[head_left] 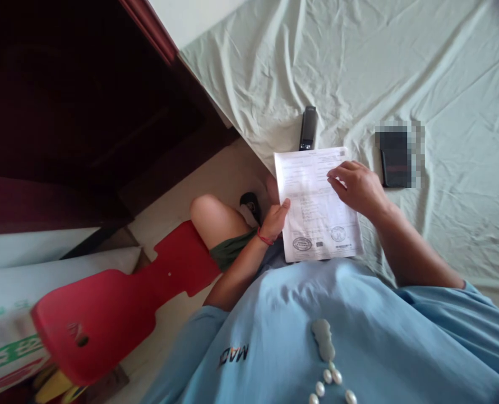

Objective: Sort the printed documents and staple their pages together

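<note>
A printed paper sheet (pixel 300 224) with dense text and two oval stamps near its bottom edge is held in front of my body. My left hand (pixel 277 219) grips its left edge, thumb on top and fingers hidden beneath. Over the sheet's right side, my right hand (pixel 356 185) is loosely bent, with the thumb a little apart from the fingers and nothing visible between them. Whether its fingertips touch the paper I cannot tell. Just beyond the sheet's top edge lies a black stapler (pixel 308 126), its near end close to the paper.
A dark phone-like object (pixel 396 160), partly blurred out, lies right of my right hand on the pale green bedsheet (pixel 384 67). At left stand a red plastic chair (pixel 119 314) and dark wooden furniture (pixel 64 112). White sacks (pixel 51 275) lie behind the chair.
</note>
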Demonstrator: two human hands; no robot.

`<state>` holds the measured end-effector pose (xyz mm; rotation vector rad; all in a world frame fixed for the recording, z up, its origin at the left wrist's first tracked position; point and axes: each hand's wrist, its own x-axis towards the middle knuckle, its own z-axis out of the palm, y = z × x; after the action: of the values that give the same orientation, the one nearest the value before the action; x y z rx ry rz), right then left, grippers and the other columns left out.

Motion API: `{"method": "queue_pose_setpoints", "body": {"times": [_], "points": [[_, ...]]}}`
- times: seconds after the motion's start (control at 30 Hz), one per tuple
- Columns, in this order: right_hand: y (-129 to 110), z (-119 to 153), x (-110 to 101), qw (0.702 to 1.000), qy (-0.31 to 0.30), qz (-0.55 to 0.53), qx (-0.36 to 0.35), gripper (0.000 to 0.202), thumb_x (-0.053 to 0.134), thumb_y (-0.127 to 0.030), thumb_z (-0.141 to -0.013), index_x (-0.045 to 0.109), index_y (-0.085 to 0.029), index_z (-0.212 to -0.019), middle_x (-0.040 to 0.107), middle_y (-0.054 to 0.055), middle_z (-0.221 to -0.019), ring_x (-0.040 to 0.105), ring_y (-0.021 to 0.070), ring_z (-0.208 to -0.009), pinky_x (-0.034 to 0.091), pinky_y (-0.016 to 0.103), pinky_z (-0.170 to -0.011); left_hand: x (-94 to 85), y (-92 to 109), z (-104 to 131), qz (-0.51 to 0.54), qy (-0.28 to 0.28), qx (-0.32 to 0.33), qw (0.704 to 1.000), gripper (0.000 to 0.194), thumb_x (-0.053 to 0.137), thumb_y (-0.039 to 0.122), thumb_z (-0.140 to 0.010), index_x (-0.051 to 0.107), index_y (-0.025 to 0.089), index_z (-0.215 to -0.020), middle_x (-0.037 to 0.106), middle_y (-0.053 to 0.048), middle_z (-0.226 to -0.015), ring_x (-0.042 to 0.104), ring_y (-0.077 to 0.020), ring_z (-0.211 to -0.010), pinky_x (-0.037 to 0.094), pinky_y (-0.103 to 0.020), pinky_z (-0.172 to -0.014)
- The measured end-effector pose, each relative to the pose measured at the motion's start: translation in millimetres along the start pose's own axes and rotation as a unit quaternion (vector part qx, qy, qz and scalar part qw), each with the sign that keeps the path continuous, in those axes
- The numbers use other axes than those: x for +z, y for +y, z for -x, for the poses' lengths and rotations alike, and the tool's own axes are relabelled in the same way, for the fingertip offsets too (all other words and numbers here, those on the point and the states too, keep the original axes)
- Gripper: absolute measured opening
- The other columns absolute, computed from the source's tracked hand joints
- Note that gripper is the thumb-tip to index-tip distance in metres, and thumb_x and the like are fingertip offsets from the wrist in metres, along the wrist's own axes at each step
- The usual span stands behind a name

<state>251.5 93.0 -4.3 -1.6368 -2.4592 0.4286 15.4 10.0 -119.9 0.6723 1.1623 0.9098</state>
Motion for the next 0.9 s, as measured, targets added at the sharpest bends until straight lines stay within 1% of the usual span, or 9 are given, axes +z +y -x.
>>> {"method": "queue_pose_setpoints", "body": {"times": [0.1,0.17,0.27,0.4,0.53,0.67,0.73,0.8,0.9], "points": [[-13,-15,0,0.999,0.013,-0.015,-0.028,0.038,0.044,-0.031,-0.107,0.08,-0.02,-0.112,0.077,0.015,-0.116,0.064,0.0323,-0.108,0.05,0.045,-0.09,3.3,-2,0,-0.009,-0.014,-0.008,1.0,0.08,0.071,0.092,-0.074,0.076,0.012,-0.072,0.075,-0.011,-0.072,0.072,-0.0232,-0.072,0.054,-0.033,-0.067],[-24,-25,2,0.999,0.006,-0.024,-0.039,0.042,0.04,-0.032,-0.109,0.08,-0.02,-0.113,0.077,0.015,-0.119,0.063,0.0327,-0.111,0.049,0.046,-0.091,5.5,-2,0,0.005,-0.02,-0.021,1.0,0.079,0.071,0.093,-0.073,0.074,0.013,-0.07,0.074,-0.01,-0.07,0.072,-0.024,-0.074,0.055,-0.033,-0.068],[-37,-34,10,0.998,-0.025,-0.039,-0.053,0.045,0.036,-0.031,-0.11,0.079,-0.019,-0.116,0.077,0.016,-0.121,0.063,0.0319,-0.111,0.05,0.045,-0.09,8.1,-2,0,0.042,-0.026,-0.051,0.997,0.077,0.073,0.091,-0.073,0.076,0.014,-0.077,0.076,-0.011,-0.075,0.076,-0.0293,-0.087,0.06,-0.037,-0.078],[-47,-43,29,0.994,-0.062,-0.048,-0.081,0.041,0.04,-0.025,-0.108,0.078,-0.018,-0.121,0.075,0.016,-0.126,0.06,0.0317,-0.113,0.05,0.044,-0.092,10.0,0,3,0.087,-0.019,-0.083,0.993,0.076,0.079,0.087,-0.07,0.078,0.013,-0.087,0.08,-0.014,-0.085,0.077,-0.0363,-0.108,0.061,-0.045,-0.095],[-54,-58,36,0.992,-0.057,-0.034,-0.107,0.043,0.037,-0.016,-0.106,0.072,-0.015,-0.13,0.072,0.017,-0.132,0.057,0.0319,-0.116,0.048,0.044,-0.095,12.2,6,6,0.083,-0.006,-0.093,0.992,0.078,0.08,0.088,-0.067,0.079,0.012,-0.09,0.082,-0.016,-0.092,0.077,-0.038,-0.11,0.06,-0.048,-0.1],[-65,-76,29,0.997,-0.062,0.019,-0.041,0.053,0.038,-0.006,-0.099,0.06,-0.014,-0.146,0.063,0.019,-0.145,0.062,0.03,-0.109,0.045,0.038,-0.074,18.1,9,7,0.072,0.021,-0.087,0.993,0.082,0.08,0.09,-0.064,0.081,0.012,-0.091,0.082,-0.016,-0.093,0.079,-0.0364,-0.099,0.06,-0.048,-0.098],[-70,-83,26,0.995,-0.088,0.042,-0.018,0.048,0.041,-0.006,-0.098,0.062,-0.015,-0.14,0.062,0.019,-0.142,0.066,0.0261,-0.096,0.038,0.036,-0.065,22.2,5,7,0.086,0.031,-0.078,0.993,0.08,0.08,0.088,-0.067,0.082,0.012,-0.094,0.082,-0.015,-0.095,0.079,-0.0358,-0.099,0.06,-0.047,-0.098],[-72,-87,26,0.992,-0.109,0.056,-0.026,0.041,0.041,-0.008,-0.099,0.066,-0.016,-0.13,0.064,0.018,-0.136,0.066,0.0233,-0.087,0.035,0.036,-0.062,26.1,-1,7,0.105,0.041,-0.067,0.991,0.076,0.08,0.085,-0.072,0.082,0.012,-0.097,0.083,-0.016,-0.098,0.079,-0.0354,-0.101,0.06,-0.046,-0.096],[-68,-89,29,0.991,-0.106,0.059,-0.057,0.037,0.037,-0.013,-0.104,0.068,-0.017,-0.125,0.066,0.017,-0.132,0.067,0.0238,-0.086,0.033,0.036,-0.06,29.7,-9,9,0.107,0.05,-0.056,0.991,0.074,0.076,0.085,-0.076,0.082,0.012,-0.092,0.082,-0.016,-0.095,0.078,-0.0334,-0.096,0.06,-0.043,-0.09]]}}
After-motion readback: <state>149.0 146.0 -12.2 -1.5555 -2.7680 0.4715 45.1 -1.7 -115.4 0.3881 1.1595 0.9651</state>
